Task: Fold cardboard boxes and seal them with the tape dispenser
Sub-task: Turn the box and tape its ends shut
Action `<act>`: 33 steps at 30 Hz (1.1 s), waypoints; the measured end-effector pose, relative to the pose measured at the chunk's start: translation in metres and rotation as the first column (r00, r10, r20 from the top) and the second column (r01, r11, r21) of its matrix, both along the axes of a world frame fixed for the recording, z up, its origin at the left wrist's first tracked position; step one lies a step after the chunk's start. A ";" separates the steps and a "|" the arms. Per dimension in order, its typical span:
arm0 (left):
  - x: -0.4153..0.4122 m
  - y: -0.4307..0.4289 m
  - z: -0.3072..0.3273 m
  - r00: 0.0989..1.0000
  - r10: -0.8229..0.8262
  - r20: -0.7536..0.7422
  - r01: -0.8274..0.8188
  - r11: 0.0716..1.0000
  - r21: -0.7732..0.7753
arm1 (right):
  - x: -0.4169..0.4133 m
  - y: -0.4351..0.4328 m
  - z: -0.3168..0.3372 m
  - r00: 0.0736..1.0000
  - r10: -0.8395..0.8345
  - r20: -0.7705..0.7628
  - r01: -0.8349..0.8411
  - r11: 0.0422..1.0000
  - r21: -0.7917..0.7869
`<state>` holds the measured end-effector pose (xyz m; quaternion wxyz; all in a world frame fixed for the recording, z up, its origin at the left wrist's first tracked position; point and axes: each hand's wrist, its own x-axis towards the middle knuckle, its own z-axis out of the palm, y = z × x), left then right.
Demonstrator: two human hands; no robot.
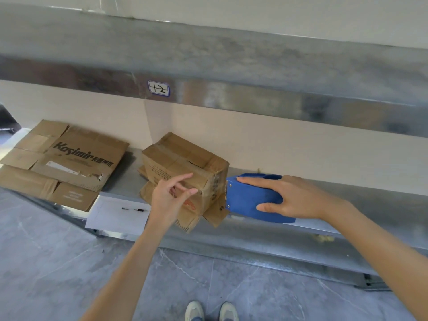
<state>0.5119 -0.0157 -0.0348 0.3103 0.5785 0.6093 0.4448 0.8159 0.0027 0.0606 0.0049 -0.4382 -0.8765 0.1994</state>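
A small worn brown cardboard box (183,158) sits tilted on the metal shelf (301,230), its lower flaps splayed out beneath it. My right hand (294,198) grips a blue tape dispenser (252,198), whose toothed front edge touches the box's right side. My left hand (170,198) hovers at the box's front face, index finger stretched toward the top edge, thumb out, other fingers loosely curled, holding nothing.
A flattened cardboard box (62,163) printed "Kosimir" lies on the shelf at left. A white sheet (115,214) with a small dark pen lies between it and the small box. An upper metal shelf (231,72) carries a label. Grey floor and my shoes show below.
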 end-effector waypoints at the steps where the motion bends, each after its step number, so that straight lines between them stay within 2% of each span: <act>1: -0.001 0.001 -0.003 1.000 0.007 -0.018 -0.007 1.000 0.022 | -0.001 -0.001 -0.001 1.000 -0.006 0.008 0.006 1.000 -0.001; 9: -0.017 0.019 -0.015 0.951 0.060 -0.304 0.025 0.963 0.268 | -0.009 -0.004 0.000 0.996 -0.051 0.078 0.050 0.999 0.013; 11: -0.022 0.025 -0.014 0.926 0.037 -0.376 0.082 0.952 0.296 | -0.011 -0.005 0.003 0.992 -0.053 0.112 0.049 0.998 0.036; 13: -0.030 0.032 -0.012 0.906 -0.067 -0.418 0.209 0.930 0.302 | -0.012 -0.007 0.006 0.990 -0.054 0.133 0.047 0.997 0.060; 15: -0.038 0.039 -0.010 0.902 -0.210 -0.378 0.313 0.920 0.235 | -0.012 -0.009 0.009 0.987 -0.041 0.156 0.029 0.997 0.074; 17: -0.042 0.042 -0.009 0.900 -0.264 -0.348 0.339 0.924 0.175 | -0.018 -0.011 0.014 0.979 -0.016 0.202 0.006 0.999 0.049; 21: -0.033 0.037 -0.014 0.876 -0.165 -0.453 0.293 0.928 0.229 | -0.025 -0.011 0.016 0.970 -0.018 0.242 0.016 1.000 0.008; 25: -0.023 0.038 -0.017 0.894 -0.100 -0.436 0.244 0.927 0.286 | -0.021 -0.008 0.010 0.980 -0.079 0.185 0.069 0.996 0.064; 33: -0.038 0.044 -0.015 0.903 -0.235 -0.359 0.330 0.916 0.230 | -0.016 -0.007 0.010 0.983 -0.081 0.168 0.072 0.996 0.054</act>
